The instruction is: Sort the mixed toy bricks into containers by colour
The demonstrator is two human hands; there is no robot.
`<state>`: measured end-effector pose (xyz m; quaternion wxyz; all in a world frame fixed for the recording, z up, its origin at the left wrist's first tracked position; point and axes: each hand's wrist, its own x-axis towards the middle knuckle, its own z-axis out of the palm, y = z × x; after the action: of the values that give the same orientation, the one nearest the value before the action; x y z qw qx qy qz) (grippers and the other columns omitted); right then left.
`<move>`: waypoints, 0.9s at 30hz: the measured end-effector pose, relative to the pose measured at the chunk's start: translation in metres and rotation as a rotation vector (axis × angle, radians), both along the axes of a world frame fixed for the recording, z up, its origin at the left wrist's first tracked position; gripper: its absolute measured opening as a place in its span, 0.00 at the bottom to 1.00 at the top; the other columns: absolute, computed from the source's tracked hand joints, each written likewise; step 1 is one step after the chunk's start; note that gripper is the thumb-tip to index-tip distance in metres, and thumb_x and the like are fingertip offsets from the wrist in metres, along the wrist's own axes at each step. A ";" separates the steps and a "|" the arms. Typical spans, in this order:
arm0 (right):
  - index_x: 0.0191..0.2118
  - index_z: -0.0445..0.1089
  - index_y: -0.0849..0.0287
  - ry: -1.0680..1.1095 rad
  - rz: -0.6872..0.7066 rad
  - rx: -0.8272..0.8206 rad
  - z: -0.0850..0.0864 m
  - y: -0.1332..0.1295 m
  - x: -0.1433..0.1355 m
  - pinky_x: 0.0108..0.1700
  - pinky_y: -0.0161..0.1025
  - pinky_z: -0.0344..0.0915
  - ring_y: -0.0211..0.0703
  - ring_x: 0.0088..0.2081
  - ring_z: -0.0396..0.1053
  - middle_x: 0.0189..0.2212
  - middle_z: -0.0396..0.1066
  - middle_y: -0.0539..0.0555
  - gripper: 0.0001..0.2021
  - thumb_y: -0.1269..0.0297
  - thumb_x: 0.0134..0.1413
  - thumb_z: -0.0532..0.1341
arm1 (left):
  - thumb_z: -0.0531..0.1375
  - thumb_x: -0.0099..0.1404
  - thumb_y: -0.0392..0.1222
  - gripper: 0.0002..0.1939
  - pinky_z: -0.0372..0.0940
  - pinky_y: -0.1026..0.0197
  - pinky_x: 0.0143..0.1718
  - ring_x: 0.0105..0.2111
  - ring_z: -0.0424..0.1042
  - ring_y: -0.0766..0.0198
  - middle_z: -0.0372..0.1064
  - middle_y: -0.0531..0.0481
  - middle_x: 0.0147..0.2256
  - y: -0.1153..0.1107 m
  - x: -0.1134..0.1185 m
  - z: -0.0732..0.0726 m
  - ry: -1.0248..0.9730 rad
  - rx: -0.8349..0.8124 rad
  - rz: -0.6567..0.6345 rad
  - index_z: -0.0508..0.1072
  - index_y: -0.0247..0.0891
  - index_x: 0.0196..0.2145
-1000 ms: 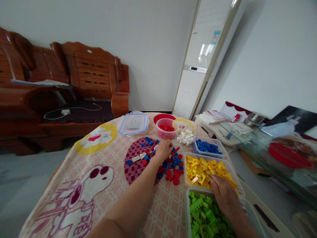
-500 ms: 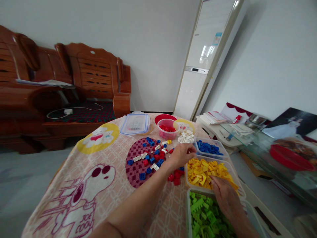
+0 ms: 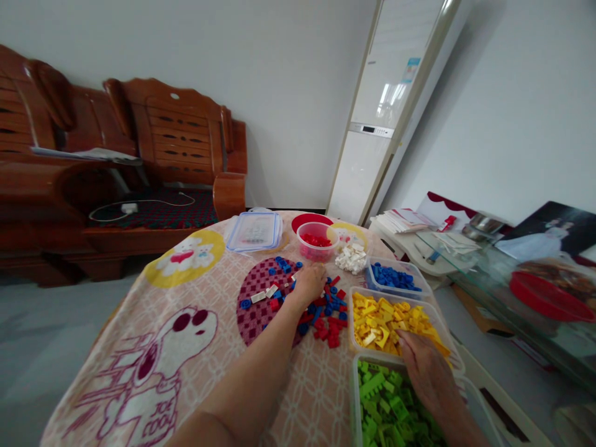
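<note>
My left hand (image 3: 311, 284) is over the mixed pile of red, blue and white bricks on the patterned tablecloth. Its fingers are bent down and together, and what they hold is hidden. My right hand (image 3: 421, 354) rests at the front edge of the tub of yellow bricks (image 3: 384, 316), its fingertips hard to make out. In front of that tub lies a tub of green bricks (image 3: 382, 397); behind it stands a tub of blue bricks (image 3: 395, 277). A pile of white bricks (image 3: 351, 257) sits beside a round pink bowl with red bricks (image 3: 317, 242).
Clear lids with blue rims (image 3: 255, 231) lie at the table's back edge, near a red round lid (image 3: 310, 219). A glass shelf (image 3: 493, 298) with papers and a red dish stands right of the table. Wooden seats (image 3: 172, 143) are at the left.
My left hand has moved left from beside the white pile and blue tub to the mixed bricks. My right hand has stayed almost still.
</note>
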<state>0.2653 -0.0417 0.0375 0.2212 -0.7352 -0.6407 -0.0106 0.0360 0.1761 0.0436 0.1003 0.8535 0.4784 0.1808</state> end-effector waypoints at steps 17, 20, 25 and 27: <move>0.43 0.74 0.53 -0.004 0.020 0.053 -0.002 0.002 0.002 0.51 0.53 0.68 0.54 0.47 0.72 0.42 0.76 0.58 0.17 0.60 0.63 0.47 | 0.57 0.64 0.38 0.12 0.65 0.57 0.53 0.46 0.73 0.58 0.76 0.45 0.44 -0.061 0.043 0.048 -0.318 -0.043 -0.407 0.78 0.37 0.43; 0.43 0.74 0.53 -0.008 0.017 0.076 -0.003 0.002 0.002 0.51 0.52 0.68 0.54 0.46 0.72 0.42 0.77 0.58 0.17 0.60 0.63 0.48 | 0.58 0.65 0.39 0.12 0.65 0.58 0.54 0.47 0.73 0.59 0.76 0.45 0.45 -0.080 0.057 0.046 -0.345 -0.073 -0.561 0.77 0.36 0.44; 0.44 0.74 0.53 0.001 0.022 0.053 0.001 0.001 0.000 0.52 0.51 0.67 0.53 0.47 0.72 0.43 0.76 0.58 0.18 0.60 0.63 0.48 | 0.59 0.64 0.39 0.12 0.64 0.58 0.54 0.49 0.72 0.58 0.75 0.43 0.47 -0.087 0.057 0.052 -0.372 -0.072 -0.640 0.77 0.36 0.44; 0.45 0.74 0.53 0.000 0.015 0.033 0.003 0.001 -0.001 0.53 0.51 0.67 0.53 0.48 0.71 0.43 0.76 0.58 0.18 0.60 0.63 0.48 | 0.59 0.63 0.37 0.12 0.64 0.58 0.55 0.48 0.72 0.59 0.75 0.45 0.47 -0.080 0.046 0.060 -0.394 -0.054 -0.588 0.77 0.37 0.44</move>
<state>0.2640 -0.0405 0.0406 0.2333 -0.7265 -0.6460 -0.0196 0.0818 0.0965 0.1037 0.2607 0.9005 0.1883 0.2927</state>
